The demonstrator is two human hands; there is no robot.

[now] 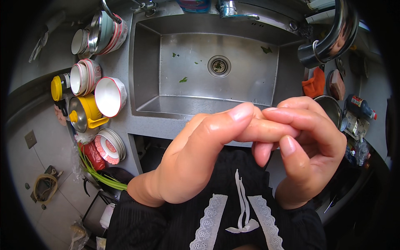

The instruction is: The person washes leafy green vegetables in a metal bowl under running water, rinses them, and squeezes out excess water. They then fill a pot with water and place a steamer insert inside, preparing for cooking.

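Note:
My left hand (pixel 200 153) and my right hand (pixel 312 137) meet in front of my chest, near the front rim of a stainless steel sink (pixel 187 70). The thumb and fingers of my right hand close around the fingers of my left hand. Both hands look wet, and no object shows in either; the space between the palms is hidden. Beyond them, scraps of green leaf (pixel 183 80) lie on the sink floor. More green bits sit in the drain strainer (pixel 219 66).
Left of the sink stand a white bowl (pixel 107 97), a yellow lidded pot (pixel 84 110), stacked plates (pixel 110 147) and green stalks (pixel 103 178). A dark glossy curved pipe (pixel 339 34) overhangs the right corner. An orange cloth (pixel 313 82) and a dark bottle (pixel 359 105) are at right.

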